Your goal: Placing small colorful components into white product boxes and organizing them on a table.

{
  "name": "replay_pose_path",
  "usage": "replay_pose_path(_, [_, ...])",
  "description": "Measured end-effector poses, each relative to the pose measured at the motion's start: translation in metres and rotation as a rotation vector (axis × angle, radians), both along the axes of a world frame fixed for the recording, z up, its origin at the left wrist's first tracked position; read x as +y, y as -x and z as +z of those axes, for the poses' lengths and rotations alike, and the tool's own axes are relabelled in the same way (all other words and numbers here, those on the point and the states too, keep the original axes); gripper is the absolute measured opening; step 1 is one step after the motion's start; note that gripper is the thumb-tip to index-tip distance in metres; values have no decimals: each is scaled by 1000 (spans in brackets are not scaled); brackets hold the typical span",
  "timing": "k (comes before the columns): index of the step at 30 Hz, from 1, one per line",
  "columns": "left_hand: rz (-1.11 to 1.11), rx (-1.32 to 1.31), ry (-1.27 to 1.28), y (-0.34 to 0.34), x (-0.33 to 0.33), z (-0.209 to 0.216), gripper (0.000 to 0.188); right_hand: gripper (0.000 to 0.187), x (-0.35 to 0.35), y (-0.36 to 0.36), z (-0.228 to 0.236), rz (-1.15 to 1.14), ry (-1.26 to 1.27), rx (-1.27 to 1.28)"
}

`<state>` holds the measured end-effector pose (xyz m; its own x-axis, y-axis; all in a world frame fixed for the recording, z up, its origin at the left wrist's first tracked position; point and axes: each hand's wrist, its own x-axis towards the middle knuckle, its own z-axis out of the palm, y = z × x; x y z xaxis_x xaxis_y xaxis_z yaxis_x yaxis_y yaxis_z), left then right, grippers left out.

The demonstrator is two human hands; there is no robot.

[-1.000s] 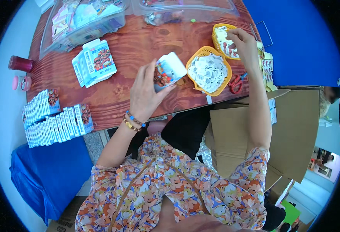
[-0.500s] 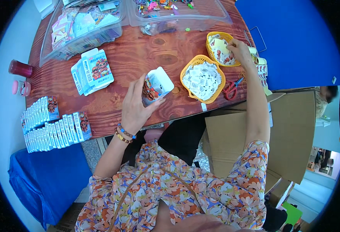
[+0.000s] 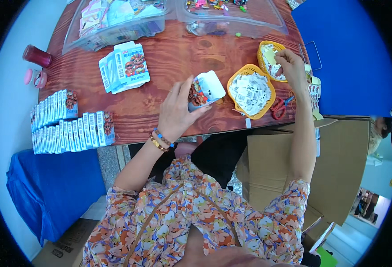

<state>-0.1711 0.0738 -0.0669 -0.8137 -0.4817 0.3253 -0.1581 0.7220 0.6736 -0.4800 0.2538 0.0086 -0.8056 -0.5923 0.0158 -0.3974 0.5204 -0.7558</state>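
Note:
My left hand (image 3: 176,107) is wrapped round a small light-blue and white carton (image 3: 205,91) with colourful printed figures on its side. Its white end faces up and to the right, above the table. My right hand (image 3: 291,66) reaches over the far yellow basket (image 3: 262,60), which contains small printed paper pieces. Its fingertips are pinched together beside a pale yellow slip (image 3: 270,57); what they grip, if anything, is too small to make out. Nearer to me, a second yellow basket (image 3: 272,100) is heaped with small white packets (image 3: 249,93).
Flattened cartons (image 3: 124,69) lie stacked at the left, with rows of filled-out cartons (image 3: 71,133) nearer the edge. Clear plastic bins (image 3: 160,31) stand at the back. Red-handled scissors (image 3: 278,109) and sticker strips (image 3: 314,91) lie right. A large cardboard box (image 3: 271,164) stands below.
The whole view has shifted, so the table's things appear farther right. My left hand has brought the carton slightly closer to the near basket. My right hand stays over the far basket.

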Motion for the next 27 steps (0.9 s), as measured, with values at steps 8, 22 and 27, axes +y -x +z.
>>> replay_pose_path(8, [-5,22,-32,-8,-5,4,81,20,34,37,-31,-162,-289,62])
replay_pose_path(22, [-28,18,-7,-4,-1,0,85,14,39,41,-23,-182,-45,-190])
replay_pose_path(27, [-44,22,-24,-6,-1,0,86,10,31,37,-26,-199,158,-412])
